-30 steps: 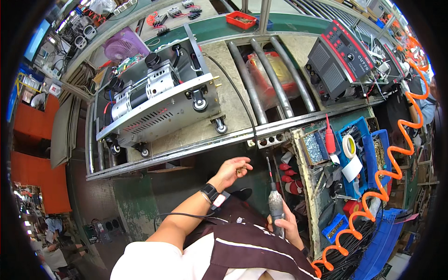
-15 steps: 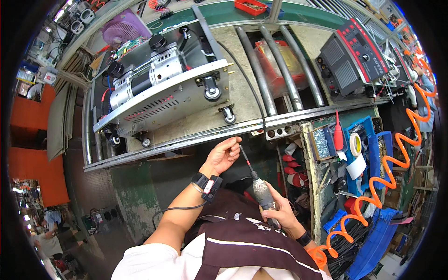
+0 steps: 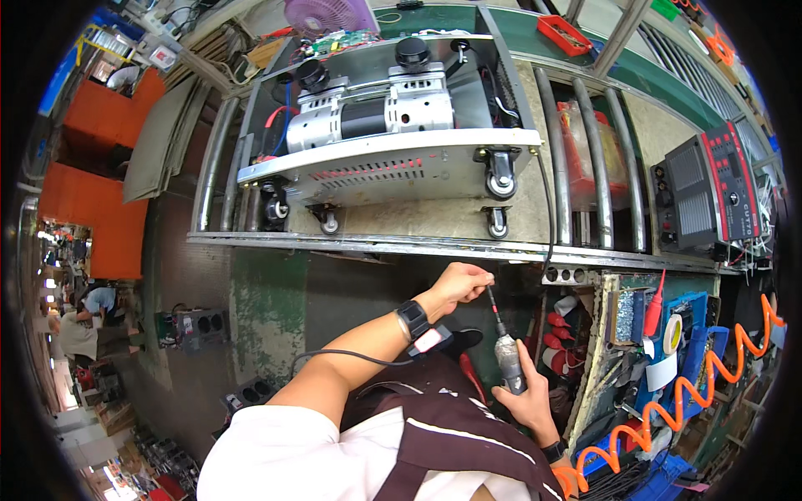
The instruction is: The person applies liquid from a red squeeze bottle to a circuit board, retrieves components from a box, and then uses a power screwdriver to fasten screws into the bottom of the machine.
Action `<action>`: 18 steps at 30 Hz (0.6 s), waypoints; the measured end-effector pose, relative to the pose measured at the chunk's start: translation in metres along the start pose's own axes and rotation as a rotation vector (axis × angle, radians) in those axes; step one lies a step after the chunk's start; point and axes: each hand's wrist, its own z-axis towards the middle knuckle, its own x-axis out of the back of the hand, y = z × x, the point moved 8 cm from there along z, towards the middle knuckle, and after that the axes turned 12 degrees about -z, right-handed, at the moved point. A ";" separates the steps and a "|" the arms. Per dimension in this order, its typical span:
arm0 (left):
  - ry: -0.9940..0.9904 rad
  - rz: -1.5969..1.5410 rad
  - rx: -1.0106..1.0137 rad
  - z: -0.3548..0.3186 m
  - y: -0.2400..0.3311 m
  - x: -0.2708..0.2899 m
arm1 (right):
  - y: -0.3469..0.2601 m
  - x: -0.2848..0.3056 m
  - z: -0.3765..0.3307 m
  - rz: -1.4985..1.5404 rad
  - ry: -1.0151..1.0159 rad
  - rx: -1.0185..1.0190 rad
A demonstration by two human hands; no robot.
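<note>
Head view, hands: right (image 3: 526, 399) still clamped on screwdriver (image 3: 507, 361); left (image 3: 458, 282) now pinching its tip

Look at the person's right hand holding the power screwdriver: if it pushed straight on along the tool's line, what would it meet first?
The right hand aims the screwdriver up-left; its bit tip already sits at the left hand's fingers, so those come first. Beyond them is probably the metal frame rail, though depth is unclear.

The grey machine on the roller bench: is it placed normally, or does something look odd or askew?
The grey machine lies on its side on the roller bench: its caster wheels point sideways toward the person, not down, and its open top shows the motor. Otherwise nothing looks spilled or broken.
</note>
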 end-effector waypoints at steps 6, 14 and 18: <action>-0.020 -0.029 0.029 0.002 0.003 0.012 | 0.014 -0.025 0.011 0.678 -0.172 -0.108; -0.009 -0.136 0.064 0.030 0.008 0.001 | 0.039 -0.039 0.031 0.922 -0.129 -0.087; 0.576 1.126 -0.771 0.044 0.087 0.026 | 0.053 -0.024 0.061 0.827 -0.021 0.004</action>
